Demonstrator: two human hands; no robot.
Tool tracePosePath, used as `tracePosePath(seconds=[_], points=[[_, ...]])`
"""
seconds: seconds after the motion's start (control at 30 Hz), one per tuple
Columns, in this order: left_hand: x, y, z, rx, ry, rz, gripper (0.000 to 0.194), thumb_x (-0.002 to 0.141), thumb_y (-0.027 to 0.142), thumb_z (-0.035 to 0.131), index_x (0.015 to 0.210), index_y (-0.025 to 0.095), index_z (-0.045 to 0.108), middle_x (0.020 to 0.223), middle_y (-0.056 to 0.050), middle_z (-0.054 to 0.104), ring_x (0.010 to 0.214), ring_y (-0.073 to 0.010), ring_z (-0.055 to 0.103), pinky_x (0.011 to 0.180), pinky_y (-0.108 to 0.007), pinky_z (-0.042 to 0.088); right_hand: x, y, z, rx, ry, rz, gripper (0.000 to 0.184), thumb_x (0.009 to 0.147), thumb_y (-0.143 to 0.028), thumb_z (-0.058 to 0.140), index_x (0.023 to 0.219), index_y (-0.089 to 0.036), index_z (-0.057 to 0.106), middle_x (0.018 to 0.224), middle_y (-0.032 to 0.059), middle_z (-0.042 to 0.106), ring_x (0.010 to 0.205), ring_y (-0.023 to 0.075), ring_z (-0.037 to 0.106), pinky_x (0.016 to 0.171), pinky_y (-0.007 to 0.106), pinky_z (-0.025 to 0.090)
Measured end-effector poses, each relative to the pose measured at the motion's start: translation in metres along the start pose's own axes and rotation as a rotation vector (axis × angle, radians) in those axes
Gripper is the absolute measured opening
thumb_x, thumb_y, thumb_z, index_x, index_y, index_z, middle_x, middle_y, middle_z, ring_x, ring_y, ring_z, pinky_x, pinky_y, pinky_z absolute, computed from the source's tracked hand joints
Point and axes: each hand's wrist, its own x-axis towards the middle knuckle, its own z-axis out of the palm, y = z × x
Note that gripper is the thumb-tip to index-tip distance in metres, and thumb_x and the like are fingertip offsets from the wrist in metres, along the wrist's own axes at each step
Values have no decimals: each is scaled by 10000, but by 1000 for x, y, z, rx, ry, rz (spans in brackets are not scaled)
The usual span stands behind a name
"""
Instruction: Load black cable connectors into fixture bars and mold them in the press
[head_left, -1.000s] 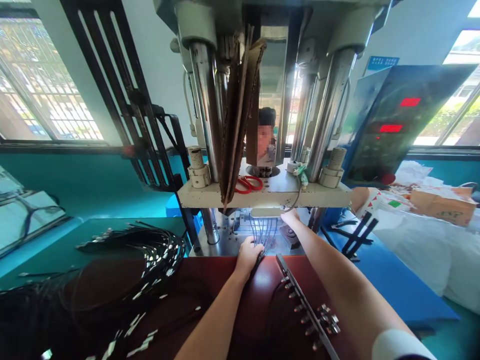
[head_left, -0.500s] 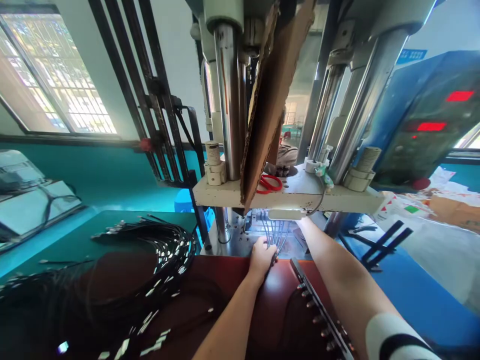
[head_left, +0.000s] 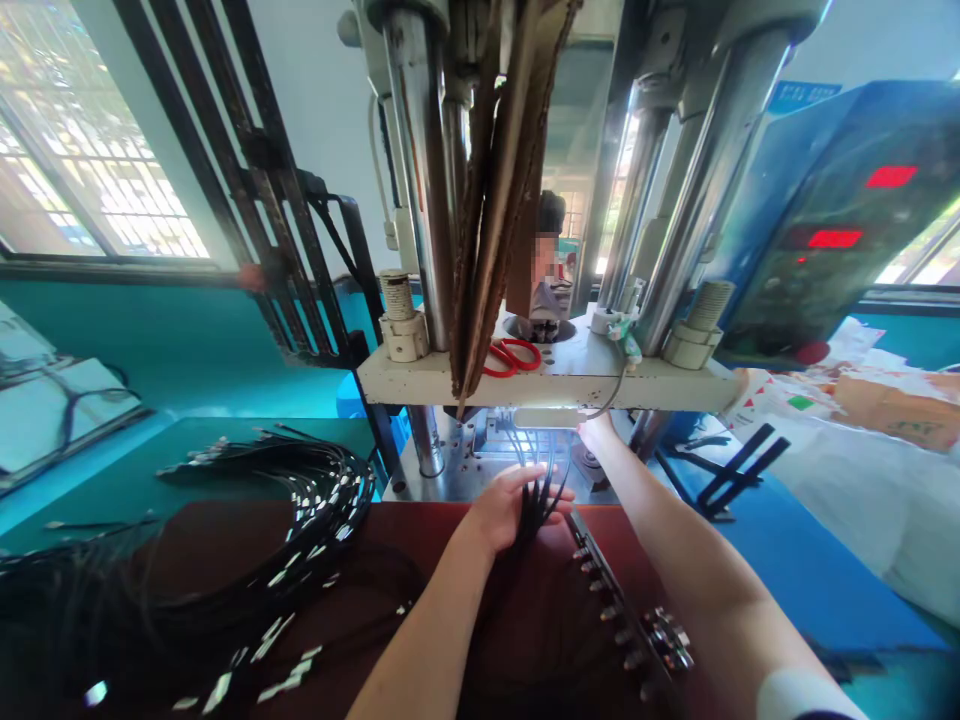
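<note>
The left hand (head_left: 501, 508) has just opened around the thin black cables (head_left: 534, 512) at the off-white metal press (head_left: 660, 390), so they seem held loosely (whether the right hand (head_left: 595, 433) grasps, I cannot tell).

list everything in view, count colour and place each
press: one, cream and steel, centre
pale bar: one, cream, low on press
gathered cables: several, dark, toward press
loose cables: many, black, left
metal bar: one, dark, front right
metal parts: several, silvery, beside metal bar
scissors: one, red handles, on press
cardboard: several sheets, brown, on press
control panel: one, blue, right
table: one, reddish, front
side table: one, blue, right
box: one, brown, far right
bags: some, white, right
slotted frame: one, black, left
person: one, pale clothing, seen through press
left grip: one, bare, open around gathered cables
right grip: one, bare, at pale bar
</note>
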Motion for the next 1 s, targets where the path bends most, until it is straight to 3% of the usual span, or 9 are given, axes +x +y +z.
tracePosePath(seconds=[0.1, 0.17, 0.27, 0.37, 0.57, 0.73, 1.0], points=[[-1, -9, 11, -215, -157, -102, 340, 788, 302, 499, 1077, 124, 518, 898, -147, 652, 757, -228, 645, 672, -348, 495, -27, 1, -11, 47, 61, 50, 225, 886, -312, 499, 760, -128, 530, 522, -80, 446, 357, 28, 366, 318, 141, 262], [0, -20, 22, -277, -170, -112, 341, 808, 310, 483, 1103, 142, 518, 890, -127, 649, 745, -219, 641, 663, -348, 493, -50, -4, -20, 77, 70, 54, 183, 827, -287, 552, 721, -139, 526, 488, -84, 442, 339, 33, 370, 303, 144, 232], [-1, -40, 39, -312, -135, -142, 255, 825, 273, 495, 1008, 107, 558, 687, -53, 604, 559, -127, 579, 530, -234, 451, -85, -14, -36, 105, 102, 55, 178, 715, -319, 606, 687, -154, 545, 457, -64, 488, 324, 57, 404, 295, 160, 250], [-9, -59, 53, -303, -159, -162, 170, 842, 222, 480, 828, 80, 573, 497, 31, 442, 380, -37, 384, 390, -143, 290, -109, -21, -54, 122, 191, 52, 222, 652, -373, 616, 678, -161, 554, 428, -51, 508, 313, 70, 416, 296, 166, 278], [-41, -94, 72, -125, -300, -234, 168, 766, 262, 582, 704, 109, 556, 426, 75, 309, 329, -19, 195, 350, -151, 129, -141, -27, -99, 162, 368, 23, 299, 593, -446, 646, 648, -179, 526, 423, -65, 490, 312, 67, 396, 275, 164, 258], [-70, -114, 85, 320, -491, -304, 283, 754, 352, 583, 716, 72, 605, 424, 29, 410, 314, -46, 292, 316, -190, 167, -170, -33, -137, 162, 421, -8, 331, 614, -487, 634, 696, -186, 525, 442, -31, 546, 338, 91, 435, 323, 188, 325], [-73, -109, 90, 387, -437, -145, 307, 770, 391, 564, 754, 86, 598, 446, 31, 420, 350, -49, 327, 353, -184, 229, -231, -19, -197, 55, 530, 29, 365, 601, -478, 678, 720, -147, 579, 461, -25, 546, 351, 86, 426, 339, 195, 310]])
